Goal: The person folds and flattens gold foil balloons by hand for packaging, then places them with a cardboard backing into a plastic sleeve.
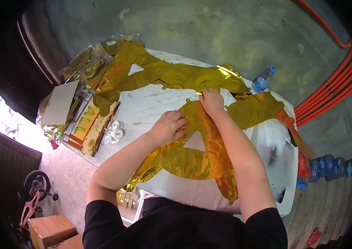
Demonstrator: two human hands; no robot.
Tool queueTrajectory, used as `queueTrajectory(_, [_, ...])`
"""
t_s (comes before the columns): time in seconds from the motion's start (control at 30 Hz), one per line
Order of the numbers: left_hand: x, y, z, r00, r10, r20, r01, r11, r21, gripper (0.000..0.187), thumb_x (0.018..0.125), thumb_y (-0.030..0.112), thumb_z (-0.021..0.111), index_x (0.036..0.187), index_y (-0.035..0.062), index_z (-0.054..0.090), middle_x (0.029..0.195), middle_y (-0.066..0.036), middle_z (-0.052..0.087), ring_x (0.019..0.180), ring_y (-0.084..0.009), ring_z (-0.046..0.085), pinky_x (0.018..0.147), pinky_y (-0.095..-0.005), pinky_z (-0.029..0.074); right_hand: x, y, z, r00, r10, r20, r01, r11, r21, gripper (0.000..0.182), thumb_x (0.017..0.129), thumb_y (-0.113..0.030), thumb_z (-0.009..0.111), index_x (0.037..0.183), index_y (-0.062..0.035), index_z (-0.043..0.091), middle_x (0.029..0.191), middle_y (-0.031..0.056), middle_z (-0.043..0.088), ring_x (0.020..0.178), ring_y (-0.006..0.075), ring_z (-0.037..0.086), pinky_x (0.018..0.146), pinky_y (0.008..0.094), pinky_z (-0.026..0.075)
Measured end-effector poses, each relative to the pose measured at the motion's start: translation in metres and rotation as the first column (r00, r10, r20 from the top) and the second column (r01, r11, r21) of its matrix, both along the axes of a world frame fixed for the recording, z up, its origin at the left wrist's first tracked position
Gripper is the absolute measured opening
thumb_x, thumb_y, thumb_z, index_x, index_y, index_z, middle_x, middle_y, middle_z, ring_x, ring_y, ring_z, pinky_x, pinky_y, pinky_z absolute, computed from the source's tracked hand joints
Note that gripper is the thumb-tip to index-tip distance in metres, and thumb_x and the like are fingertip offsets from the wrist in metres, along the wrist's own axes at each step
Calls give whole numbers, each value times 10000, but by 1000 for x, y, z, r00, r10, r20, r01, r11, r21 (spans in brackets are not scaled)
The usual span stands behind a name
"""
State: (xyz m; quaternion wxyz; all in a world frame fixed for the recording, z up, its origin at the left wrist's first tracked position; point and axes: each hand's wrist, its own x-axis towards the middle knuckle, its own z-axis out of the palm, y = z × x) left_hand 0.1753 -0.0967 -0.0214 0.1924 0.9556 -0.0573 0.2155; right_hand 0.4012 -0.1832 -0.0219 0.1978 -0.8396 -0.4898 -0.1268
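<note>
A flat gold foil letter balloon (184, 159), shaped like an A with a triangular hole, lies across the near side of the table. My left hand (169, 127) is on its left side, with the fingers curled onto the foil and the thumb partly hidden. At the top of the same letter, my right hand (212, 101) has its fingers closed at the foil's edge; the fingertips are partly hidden. Another flat gold foil letter (159, 72) stretches along the far side. A further gold foil piece (252, 108) lies to the right of my right hand.
The white-covered table (142, 108) holds rolls of white ribbon (114, 133), a printed package (86, 120), a pale card (60, 103) and clear-wrapped foil (82, 64) at left. A water bottle (264, 79) lies at the far right edge. Cardboard boxes (51, 230) stand on the floor.
</note>
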Motion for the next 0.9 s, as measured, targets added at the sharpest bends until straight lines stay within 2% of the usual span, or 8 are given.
queueTrajectory(0.07, [1,1,0,1000,9,-2,-9,1000,-8,293,804,218,668,1052,71,616,1154,-114,541,1141,-288,495,964,-407,394,7,4,-5,967,59,248,-21,988,-153,147,805,-188,608,831,-43,609,847,125,658,786,333,642,683,435,509])
queueTrajectory(0.2, [0,0,1,1000,11,-12,-11,1000,-19,283,805,217,666,1046,77,616,1145,-104,541,1144,-285,489,969,-404,385,24,-3,19,975,44,218,6,974,-226,102,798,-158,597,789,-57,596,798,136,643,740,357,628,664,445,500])
queueTrajectory(0.37, [0,0,2,1000,4,-22,-5,999,-36,283,805,221,668,1044,78,618,1145,-95,543,1135,-281,492,963,-400,387,49,-31,61,989,40,141,-47,998,52,72,765,-130,615,806,-77,590,790,148,626,791,361,610,640,447,479])
queueTrajectory(0.5, [1,1,2,999,22,-34,-23,999,-35,286,803,225,670,1043,77,619,1145,-93,546,1126,-277,498,957,-396,391,53,-44,64,966,47,253,100,837,-538,208,739,-154,658,928,-77,618,924,110,654,912,322,620,853,477,440])
queueTrajectory(0.6, [0,-1,4,997,29,-65,-32,998,-48,291,803,220,670,1049,75,617,1146,-95,547,1119,-279,502,957,-399,392,4,-39,89,984,57,166,68,751,-657,391,749,-214,692,1108,-83,609,1081,135,624,1049,314,583,955,462,395])
queueTrajectory(0.67, [0,-2,3,998,26,-51,-28,999,-30,295,804,217,668,1055,72,615,1147,-96,548,1117,-281,502,960,-401,392,-6,-32,64,943,332,41,-293,879,-376,453,730,-257,707,1133,-83,596,1128,131,600,1070,302,567,950,460,402])
queueTrajectory(0.73, [2,-2,3,999,28,-35,-29,1000,-10,299,805,215,666,1060,69,613,1147,-97,548,1115,-283,501,962,-402,391,-20,-16,30,849,528,34,-523,847,-92,399,741,-246,687,1096,-78,619,1079,116,618,1043,301,576,910,438,440])
queueTrajectory(0.9, [1,2,1,999,23,-43,-26,997,-69,311,806,196,664,1069,44,603,1145,-127,551,1098,-305,512,949,-407,413,-43,-4,15,899,422,-113,-437,874,-212,175,784,-195,621,904,-78,672,992,98,642,980,281,604,812,407,489])
